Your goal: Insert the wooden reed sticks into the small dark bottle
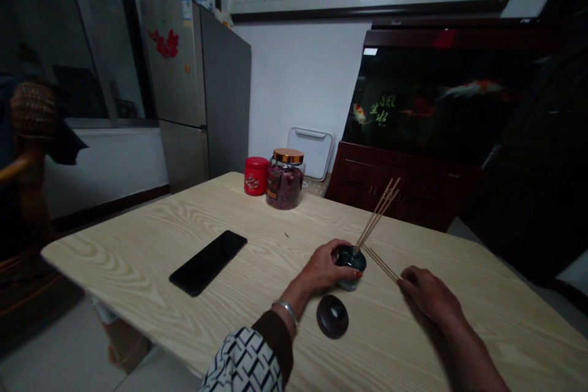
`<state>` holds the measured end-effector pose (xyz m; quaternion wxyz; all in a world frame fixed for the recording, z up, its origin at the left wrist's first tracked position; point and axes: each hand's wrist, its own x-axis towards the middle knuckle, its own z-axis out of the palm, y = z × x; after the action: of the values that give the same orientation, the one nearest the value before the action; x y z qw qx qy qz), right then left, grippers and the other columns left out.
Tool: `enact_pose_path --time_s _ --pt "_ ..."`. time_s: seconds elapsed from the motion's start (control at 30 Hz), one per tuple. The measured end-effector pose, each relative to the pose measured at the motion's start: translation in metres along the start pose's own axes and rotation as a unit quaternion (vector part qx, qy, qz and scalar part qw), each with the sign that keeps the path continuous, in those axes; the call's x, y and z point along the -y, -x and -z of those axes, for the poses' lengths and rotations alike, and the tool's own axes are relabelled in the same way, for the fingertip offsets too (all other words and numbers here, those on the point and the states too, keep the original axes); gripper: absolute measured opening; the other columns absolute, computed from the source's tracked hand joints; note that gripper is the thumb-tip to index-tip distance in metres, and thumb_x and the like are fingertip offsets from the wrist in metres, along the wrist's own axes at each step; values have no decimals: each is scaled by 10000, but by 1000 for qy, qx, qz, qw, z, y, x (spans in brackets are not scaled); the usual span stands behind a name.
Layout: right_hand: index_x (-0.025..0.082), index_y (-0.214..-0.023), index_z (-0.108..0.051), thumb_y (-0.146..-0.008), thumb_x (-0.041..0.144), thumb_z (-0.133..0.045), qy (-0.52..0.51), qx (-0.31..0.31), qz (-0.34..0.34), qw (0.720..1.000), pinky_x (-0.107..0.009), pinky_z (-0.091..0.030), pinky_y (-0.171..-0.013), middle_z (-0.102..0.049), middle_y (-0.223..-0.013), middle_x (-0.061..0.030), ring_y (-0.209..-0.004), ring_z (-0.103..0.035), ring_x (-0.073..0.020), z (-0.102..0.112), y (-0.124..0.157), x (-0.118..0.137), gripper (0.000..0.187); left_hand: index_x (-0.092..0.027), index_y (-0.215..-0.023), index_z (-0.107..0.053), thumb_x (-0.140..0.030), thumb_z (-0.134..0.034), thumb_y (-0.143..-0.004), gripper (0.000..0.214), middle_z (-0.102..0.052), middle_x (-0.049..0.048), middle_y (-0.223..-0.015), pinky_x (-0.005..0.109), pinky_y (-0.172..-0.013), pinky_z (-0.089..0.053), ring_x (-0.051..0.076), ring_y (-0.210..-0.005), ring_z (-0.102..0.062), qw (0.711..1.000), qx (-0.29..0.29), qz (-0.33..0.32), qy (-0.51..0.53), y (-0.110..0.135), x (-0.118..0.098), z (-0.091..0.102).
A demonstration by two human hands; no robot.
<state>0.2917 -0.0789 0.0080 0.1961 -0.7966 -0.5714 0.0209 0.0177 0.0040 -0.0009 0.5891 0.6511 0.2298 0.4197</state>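
Observation:
My left hand (327, 266) is wrapped round a small dark glass jar (351, 260) that stands on the wooden table. Several thin sticks (380, 208) rise from the jar's mouth, leaning up and to the right. In my right hand (429, 294) is a small bunch of similar thin sticks (382, 264), pinched at the near end. Their far ends point toward the jar's rim; I cannot tell whether they touch it. A round dark lid with a pale spot at its centre (327, 322) lies on the table just in front of the jar.
A black phone (208, 262) lies on the table (257, 294) to the left. At the back edge stand a red canister (256, 176) and a clear jar with a copper lid (285, 182). A fish tank (422, 104) and a fridge (225, 92) are beyond.

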Motion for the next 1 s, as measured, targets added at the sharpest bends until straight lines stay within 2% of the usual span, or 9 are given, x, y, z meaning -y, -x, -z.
enact_pose_path --time_s 0.1,0.3,0.57,0.63,0.7,0.77,0.83,0.93,1.0 --pt "242 -761 -671 -786 280 -579 8 8 1 1000 -308 -428 -674 -721 -858 -61 -788 -662 -225 -5 1 4 103 -153 -1181 -633 -218 -886 -568 666 -684 70 -1028 295 -817 -482 195 -926 -623 1000 2 2 9 1 -1 0" --pt "232 -728 -614 -848 268 -498 19 22 0 1000 -288 -397 -636 -697 -776 -48 -727 -644 -199 -6 0 11 171 -153 -1173 -638 -206 -890 -555 670 -689 71 -1025 291 -820 -483 195 -930 -630 1000 1 2 10 1 -3 -1" --pt "238 -875 -629 -823 236 -530 13 15 11 1000 -298 -426 -682 -707 -811 -44 -781 -656 -214 -4 4 15 112 -153 -1173 -640 -216 -890 -561 664 -690 73 -1031 301 -835 -491 198 -931 -635 1000 2 3 13 1 -3 0" --pt "226 -974 -654 -848 270 -505 0 -17 22 1000 -321 -445 -734 -713 -935 -79 -858 -655 -231 5 4 19 200 -152 -1171 -641 -219 -894 -558 667 -689 75 -1031 301 -836 -490 199 -930 -634 1000 4 0 15 1 -2 0" --pt "204 -1026 -672 -865 318 -491 -60 -106 37 992 -348 -458 -778 -693 -1049 -114 -917 -643 -247 18 4 27 268 -152 -1170 -641 -223 -898 -552 674 -689 75 -1030 301 -834 -490 200 -932 -633 1000 3 -1 13 1 -1 0" --pt "204 -1034 -687 -853 377 -544 -204 -218 35 954 -349 -472 -771 -683 -1070 -106 -913 -635 -238 33 3 38 288 -154 -1171 -640 -230 -902 -541 687 -688 71 -1028 303 -830 -491 201 -930 -632 1000 1 5 10 0 1 0" --pt "226 -1006 -696 -799 405 -651 -405 -285 11 869 -305 -482 -691 -679 -1010 -60 -845 -627 -197 48 4 51 278 -158 -1179 -637 -237 -905 -535 702 -686 71 -1040 304 -832 -490 202 -937 -630 1000 1 9 9 -1 2 0" --pt "238 -942 -707 -702 330 -784 -637 -275 -8 720 -220 -469 -584 -644 -927 -3 -770 -601 -129 62 9 69 269 -158 -1189 -634 -250 -906 -535 715 -681 74 -1043 298 -824 -488 200 -937 -626 1000 0 12 2 -1 2 1" --pt "229 -902 -719 -655 265 -826 -697 -260 -13 669 -184 -474 -570 -635 -916 9 -771 -597 -105 66 13 80 273 -156 -1188 -635 -254 -907 -532 717 -681 70 -1021 293 -812 -488 194 -915 -624 1000 -3 15 -6 -1 2 1"
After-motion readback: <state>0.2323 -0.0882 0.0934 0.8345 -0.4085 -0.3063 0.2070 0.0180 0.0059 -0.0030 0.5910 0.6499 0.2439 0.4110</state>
